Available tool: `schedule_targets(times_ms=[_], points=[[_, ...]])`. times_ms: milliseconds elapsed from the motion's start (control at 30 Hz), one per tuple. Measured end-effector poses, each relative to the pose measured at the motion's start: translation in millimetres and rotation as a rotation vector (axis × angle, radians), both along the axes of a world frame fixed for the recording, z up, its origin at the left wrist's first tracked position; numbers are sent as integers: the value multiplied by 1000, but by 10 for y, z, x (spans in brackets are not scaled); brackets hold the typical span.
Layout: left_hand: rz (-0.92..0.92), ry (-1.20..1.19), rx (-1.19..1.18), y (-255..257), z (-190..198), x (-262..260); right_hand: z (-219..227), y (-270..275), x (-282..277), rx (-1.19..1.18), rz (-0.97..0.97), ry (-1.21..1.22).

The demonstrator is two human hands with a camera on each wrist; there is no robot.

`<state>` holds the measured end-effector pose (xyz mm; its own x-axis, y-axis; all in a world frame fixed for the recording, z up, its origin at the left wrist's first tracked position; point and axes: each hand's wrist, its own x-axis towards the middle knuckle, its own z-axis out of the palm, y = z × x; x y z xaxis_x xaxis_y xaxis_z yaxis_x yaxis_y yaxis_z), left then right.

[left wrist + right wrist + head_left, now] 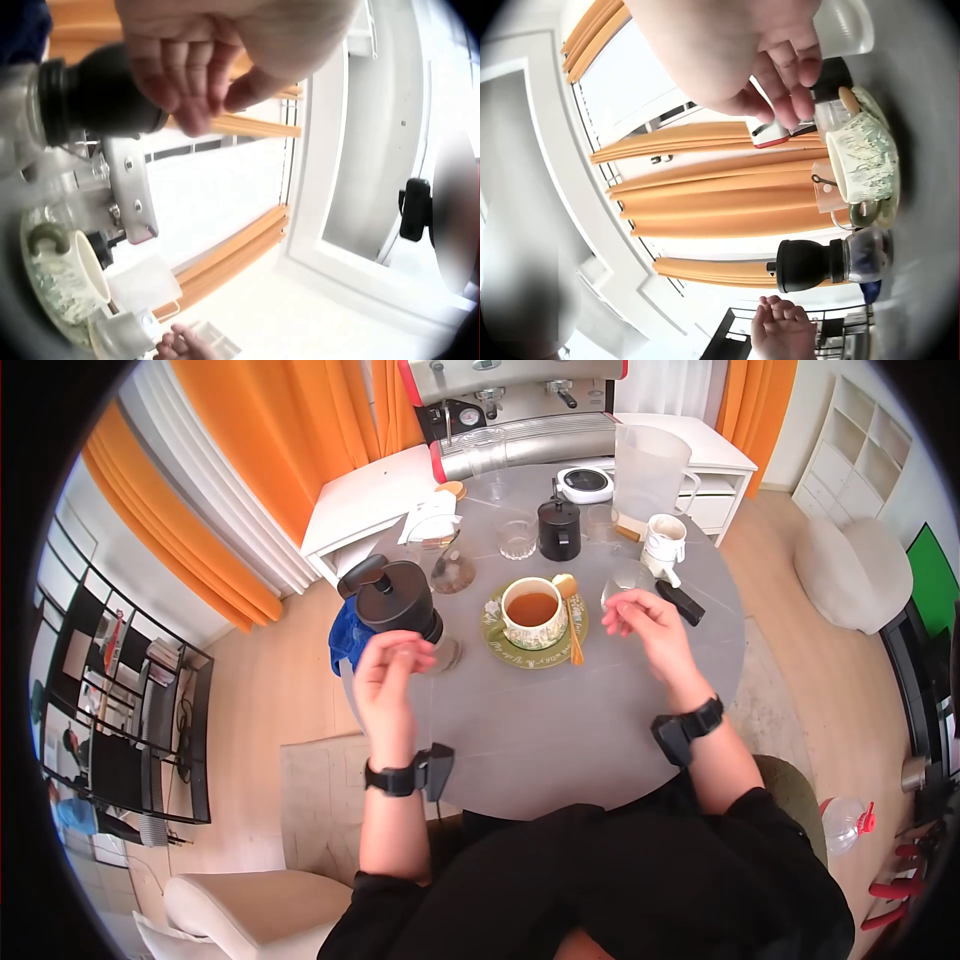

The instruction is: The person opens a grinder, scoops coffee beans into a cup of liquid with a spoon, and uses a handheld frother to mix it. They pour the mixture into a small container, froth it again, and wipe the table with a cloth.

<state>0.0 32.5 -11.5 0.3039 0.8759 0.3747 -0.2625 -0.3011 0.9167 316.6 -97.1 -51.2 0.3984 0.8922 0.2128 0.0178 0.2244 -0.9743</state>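
In the head view a patterned cup (533,628) of brown liquid stands on a green saucer (508,651), with a wooden spoon (576,635) lying at its right side. My left hand (388,680) hangs in the air, fingers loosely bent and holding nothing, nearest to the black-topped grinder (398,600). Whether it touches the grinder, I cannot tell. On the other side of the cup, my right hand (650,632) is raised with relaxed, empty fingers. The right wrist view shows the cup (864,159) beyond and below that hand (742,56).
Behind the cup stand a black pot (559,532), a glass (517,540), a round scale (585,484) and a large clear pitcher (648,472). A white mug (664,542) and a black object (680,603) are at the right. An espresso machine (520,435) stands at the back.
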Motion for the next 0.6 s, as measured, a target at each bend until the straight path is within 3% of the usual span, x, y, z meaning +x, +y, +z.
schedule_targets(times_ms=[133,333,400,600], points=[[-9,-26,-36,-55,-222,416,-383,170,-52,33,-77,156],[30,-99,-263,-15,-659,691,-489,156,-153,33,-47,43],[5,84,-313,-4,-723,711,-501,181,-177,-28,-74,10],[-9,294,-248,43,-693,732,-426,181,-381,-132,-114,-376]])
